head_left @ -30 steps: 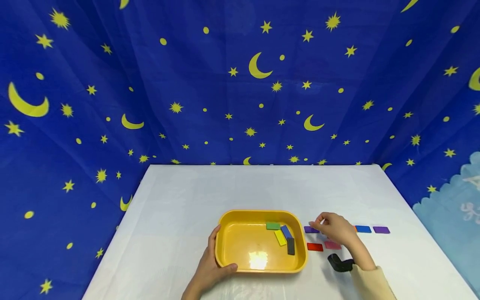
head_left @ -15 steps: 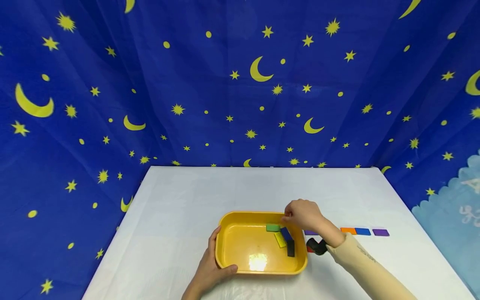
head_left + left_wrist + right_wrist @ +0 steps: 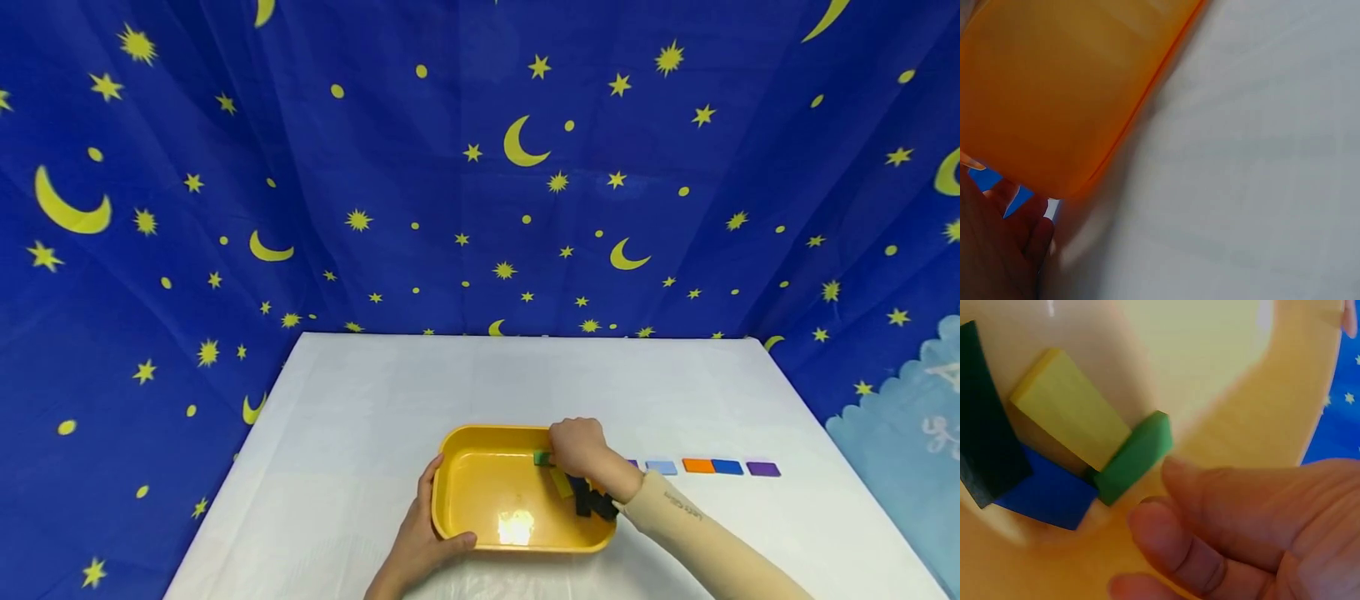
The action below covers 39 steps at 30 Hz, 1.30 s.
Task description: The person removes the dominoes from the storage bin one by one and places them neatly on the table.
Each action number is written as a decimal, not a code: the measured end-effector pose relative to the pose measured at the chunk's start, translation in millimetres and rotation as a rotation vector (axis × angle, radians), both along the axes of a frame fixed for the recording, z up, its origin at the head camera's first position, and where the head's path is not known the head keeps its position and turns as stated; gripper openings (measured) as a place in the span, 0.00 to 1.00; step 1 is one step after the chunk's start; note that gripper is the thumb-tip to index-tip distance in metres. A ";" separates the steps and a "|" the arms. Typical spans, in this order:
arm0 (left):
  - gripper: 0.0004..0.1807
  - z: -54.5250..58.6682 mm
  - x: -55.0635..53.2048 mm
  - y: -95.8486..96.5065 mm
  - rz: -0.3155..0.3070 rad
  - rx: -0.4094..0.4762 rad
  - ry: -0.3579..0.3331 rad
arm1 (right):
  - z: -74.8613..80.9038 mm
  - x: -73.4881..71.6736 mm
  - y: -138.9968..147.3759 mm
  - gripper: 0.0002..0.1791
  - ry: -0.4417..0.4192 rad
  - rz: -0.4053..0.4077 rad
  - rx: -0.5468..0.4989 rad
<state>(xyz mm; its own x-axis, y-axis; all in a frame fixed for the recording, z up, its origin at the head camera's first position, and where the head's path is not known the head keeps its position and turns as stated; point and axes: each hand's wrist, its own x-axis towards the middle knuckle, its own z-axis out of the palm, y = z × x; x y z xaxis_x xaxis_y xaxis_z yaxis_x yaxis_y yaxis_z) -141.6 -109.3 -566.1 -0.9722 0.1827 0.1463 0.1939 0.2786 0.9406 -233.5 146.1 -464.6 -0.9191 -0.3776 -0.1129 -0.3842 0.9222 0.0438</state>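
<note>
Tray [image 3: 480, 492] in all three views

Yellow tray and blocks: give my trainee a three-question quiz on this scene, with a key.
1. Fill in: the person's ____ hand grips the tray.
2. True or false: in the row on the table, the orange block lies between a light blue block and a darker blue block.
3. In the right wrist view, which block lies nearest the right hand?

Key:
1. Left hand.
2. True.
3. The green block.
</note>
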 end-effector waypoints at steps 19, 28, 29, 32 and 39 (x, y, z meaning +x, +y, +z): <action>0.60 2.2 0.3 -0.2 0.005 0.012 -0.026 | -19.9 9.1 -18.1 0.19 0.054 0.098 -0.038; 0.60 2.8 1.5 0.6 0.020 -0.016 -0.046 | -20.1 8.8 -24.5 0.17 -0.078 0.192 -0.212; 0.60 2.5 1.4 0.8 0.019 -0.016 -0.047 | -19.4 8.3 -24.2 0.16 -0.106 0.185 -0.221; 0.59 1.7 1.1 1.1 0.009 -0.005 -0.056 | -18.7 6.8 -21.7 0.14 -0.174 0.150 -0.231; 0.59 0.5 0.4 0.6 0.008 0.008 -0.059 | -18.5 3.7 -16.8 0.13 -0.232 0.151 -0.176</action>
<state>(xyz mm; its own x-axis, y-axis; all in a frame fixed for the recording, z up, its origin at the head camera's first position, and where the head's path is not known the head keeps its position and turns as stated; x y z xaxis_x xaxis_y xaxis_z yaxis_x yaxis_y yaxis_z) -141.2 -108.8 -565.6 -0.9805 0.1744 0.0902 0.1360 0.2720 0.9526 -229.9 129.3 -483.0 -0.8088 -0.5396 -0.2338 -0.4979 0.8399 -0.2161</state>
